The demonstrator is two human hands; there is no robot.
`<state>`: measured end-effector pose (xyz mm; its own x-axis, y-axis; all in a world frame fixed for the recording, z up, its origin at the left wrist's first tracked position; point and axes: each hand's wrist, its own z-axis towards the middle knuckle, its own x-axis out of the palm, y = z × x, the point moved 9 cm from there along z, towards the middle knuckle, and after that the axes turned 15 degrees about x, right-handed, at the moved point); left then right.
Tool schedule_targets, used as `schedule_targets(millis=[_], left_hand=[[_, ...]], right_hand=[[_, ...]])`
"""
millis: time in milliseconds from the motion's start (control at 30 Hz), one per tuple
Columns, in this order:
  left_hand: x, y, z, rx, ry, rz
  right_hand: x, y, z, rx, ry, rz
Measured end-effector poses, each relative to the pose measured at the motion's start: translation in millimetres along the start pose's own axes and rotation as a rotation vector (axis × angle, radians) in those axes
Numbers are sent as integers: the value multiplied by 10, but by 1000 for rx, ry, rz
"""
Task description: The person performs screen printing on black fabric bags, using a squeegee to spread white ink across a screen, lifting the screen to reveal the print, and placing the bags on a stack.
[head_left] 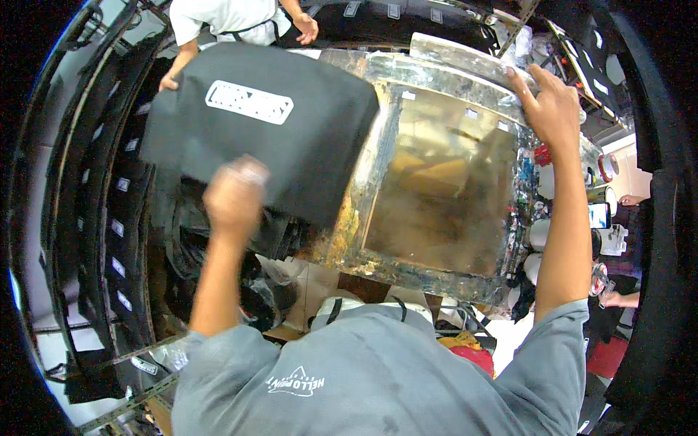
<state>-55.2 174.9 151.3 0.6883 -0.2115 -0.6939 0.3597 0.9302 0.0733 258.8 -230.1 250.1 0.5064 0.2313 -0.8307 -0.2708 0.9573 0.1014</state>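
My left hand [236, 196] is smeared by motion over the near part of a black fabric panel [313, 145]. Its fingers look curled, but I cannot make out whether they hold the cloth. A white printed patch [249, 102] lies on the panel. My right hand [550, 105], fingers spread, touches the far right corner of a paint-stained screen-printing frame [334, 247], by the end of a pale bar [458, 59]. Inside the frame is shiny amber mesh [436, 189]. A co-worker's hand [169, 82] touches the panel's far left edge; the other hand [306, 27] is free of it.
Black printed pieces hang in rows on racks [120, 225] at left. Tubs [539, 232] and a lit phone [599, 216] stand to the right, where another person's hand [619, 299] shows. Dark cloth [196, 232] lies below the panel.
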Motion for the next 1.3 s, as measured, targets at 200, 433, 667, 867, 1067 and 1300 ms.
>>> schedule_targets(millis=[200,433,667,867,1067,1300], left_hand=[[919,-873,-499,-359,386,-71],[1529,92,-1107,-721,958,236],[1020,579,-739,-449,691,-31],[1575,-1138,719,-173,870,-624],[2988,-2727,1242,-316,700,-910],[2938,-2517,140,-113,796,-409]], right_hand=[[-7,-25,76,-11,38,69],[-71,27,67,-23,12,54],[-67,91,-109,2,5,74],[0,-69,53,39,29,31],[-77,23,88,13,62,9],[-85,31,-25,4,-30,132]])
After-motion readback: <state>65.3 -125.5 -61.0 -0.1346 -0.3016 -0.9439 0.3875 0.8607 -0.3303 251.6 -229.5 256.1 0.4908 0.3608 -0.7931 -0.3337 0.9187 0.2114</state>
